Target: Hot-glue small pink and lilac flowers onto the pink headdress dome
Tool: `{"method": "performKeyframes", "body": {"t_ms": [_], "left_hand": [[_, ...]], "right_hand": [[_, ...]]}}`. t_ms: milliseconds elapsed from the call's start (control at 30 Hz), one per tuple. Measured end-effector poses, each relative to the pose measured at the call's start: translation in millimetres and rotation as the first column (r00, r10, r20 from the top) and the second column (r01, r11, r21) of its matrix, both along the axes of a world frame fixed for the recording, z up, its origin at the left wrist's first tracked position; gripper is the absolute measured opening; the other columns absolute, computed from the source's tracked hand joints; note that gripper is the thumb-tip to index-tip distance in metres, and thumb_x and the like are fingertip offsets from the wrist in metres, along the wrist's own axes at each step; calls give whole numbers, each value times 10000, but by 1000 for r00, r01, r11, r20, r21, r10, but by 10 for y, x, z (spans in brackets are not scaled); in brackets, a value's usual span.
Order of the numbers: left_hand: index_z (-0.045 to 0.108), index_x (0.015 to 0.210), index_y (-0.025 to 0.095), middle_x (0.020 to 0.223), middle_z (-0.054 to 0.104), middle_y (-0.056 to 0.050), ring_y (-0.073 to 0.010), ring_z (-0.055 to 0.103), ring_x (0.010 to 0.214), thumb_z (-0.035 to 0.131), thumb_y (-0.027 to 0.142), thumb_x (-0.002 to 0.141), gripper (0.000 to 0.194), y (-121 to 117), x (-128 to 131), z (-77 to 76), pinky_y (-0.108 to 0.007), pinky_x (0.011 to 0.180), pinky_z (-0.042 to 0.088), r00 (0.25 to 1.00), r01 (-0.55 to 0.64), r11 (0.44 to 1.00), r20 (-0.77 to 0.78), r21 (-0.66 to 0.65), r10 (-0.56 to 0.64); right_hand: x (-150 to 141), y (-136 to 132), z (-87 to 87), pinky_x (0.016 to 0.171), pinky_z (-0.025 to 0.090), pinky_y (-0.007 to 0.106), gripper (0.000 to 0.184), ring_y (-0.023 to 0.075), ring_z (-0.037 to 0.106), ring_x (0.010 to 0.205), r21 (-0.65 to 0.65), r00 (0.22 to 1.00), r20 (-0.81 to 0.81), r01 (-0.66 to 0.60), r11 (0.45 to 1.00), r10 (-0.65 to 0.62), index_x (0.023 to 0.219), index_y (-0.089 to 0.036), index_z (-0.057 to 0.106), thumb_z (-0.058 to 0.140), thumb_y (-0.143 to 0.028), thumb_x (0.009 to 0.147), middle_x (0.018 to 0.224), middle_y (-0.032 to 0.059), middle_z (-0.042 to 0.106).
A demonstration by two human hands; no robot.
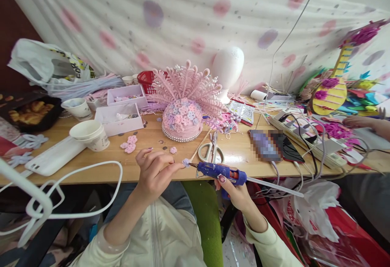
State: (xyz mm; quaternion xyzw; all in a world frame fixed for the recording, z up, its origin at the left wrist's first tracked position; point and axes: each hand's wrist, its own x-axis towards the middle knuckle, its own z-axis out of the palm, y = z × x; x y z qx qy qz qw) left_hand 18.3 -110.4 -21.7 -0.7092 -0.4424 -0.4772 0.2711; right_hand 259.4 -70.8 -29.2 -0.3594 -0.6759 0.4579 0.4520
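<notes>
Between its fingertips my left hand [157, 171] pinches a small lilac flower [185, 162]. A blue hot glue gun [221, 172] is gripped in my right hand [236, 190], its nozzle touching or almost touching the flower. From the gun's back end a long clear glue stick [274, 186] sticks out. Beyond my hands stands a pink headdress [183, 115] with flowers on its dome, a beaded rim and a fan of plumes. Scissors [211, 151] lie behind the gun. A small pink flower [173, 150] and a cluster of pink flowers [128, 144] rest on the table.
Paper cups [89, 134] and white boxes [118, 119] stand at the left. A white foam head [228, 72] is behind the headdress. Phones [265, 145], cables and a power strip [307, 139] fill the right side, where another person's hand [362, 121] shows.
</notes>
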Motion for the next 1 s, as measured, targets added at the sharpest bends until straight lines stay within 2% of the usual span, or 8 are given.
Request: {"method": "performKeyframes", "body": {"t_ms": [200,467,600,733,800,833,933,1000], "left_hand": [[736,879,326,739,666,33,-168,624,838,696,139,893,192,-5,5,-14,-391,968,336,1000,16,999,24,-35,-15],[714,832,278,727,645,22,-174,597,811,694,101,887,186,-2,5,-11,-401,954,336,1000,16,1000,4,-9,-16],[723,838,281,746,638,12,-179,591,806,704,154,892,140,-14,23,-1,-401,915,376,997,37,999,75,4,-37],[735,839,266,800,622,-8,-171,594,790,695,184,896,108,43,87,6,-354,793,450,935,126,990,340,-58,-99],[748,820,256,810,620,-13,-164,601,778,690,234,896,99,140,131,3,-325,745,479,845,192,974,526,-121,-101],[752,798,246,810,621,-14,-162,605,771,711,270,875,91,207,156,3,-311,725,489,758,247,956,646,-157,-89],[748,739,204,806,639,-19,-154,603,738,821,398,728,207,446,234,10,-266,642,493,354,429,886,935,-178,17],[749,748,182,805,661,-28,-145,592,703,852,457,650,309,593,284,15,-239,577,471,206,468,869,976,-157,66]], "right_hand": [[16,17,-12,481,500,292,434,164,575,482,-29,999,-4,-40,999,40,732,-209,629,665,-631,825,522,3,609],[45,62,91,534,496,288,506,175,602,537,-1,991,50,-127,992,126,609,-195,652,592,-608,895,570,46,654],[60,132,20,560,488,289,492,172,586,555,28,999,40,-7,1000,6,591,-195,656,612,-582,891,577,36,649],[107,252,-91,665,518,322,495,192,611,624,47,972,-67,228,972,-225,594,-204,674,610,-597,889,618,35,664],[147,312,-122,676,522,332,487,203,620,632,53,933,-124,345,937,-336,599,-211,683,631,-617,865,620,35,669],[168,338,-129,676,524,336,481,209,626,634,56,917,-144,384,922,-373,600,-215,686,641,-620,856,618,36,672],[225,394,-133,678,527,349,486,230,650,650,78,905,-158,410,909,-395,587,-227,694,628,-619,868,613,45,680],[249,418,-139,672,525,357,502,241,659,656,76,903,-167,411,908,-395,585,-231,700,614,-636,869,618,52,690]]}}
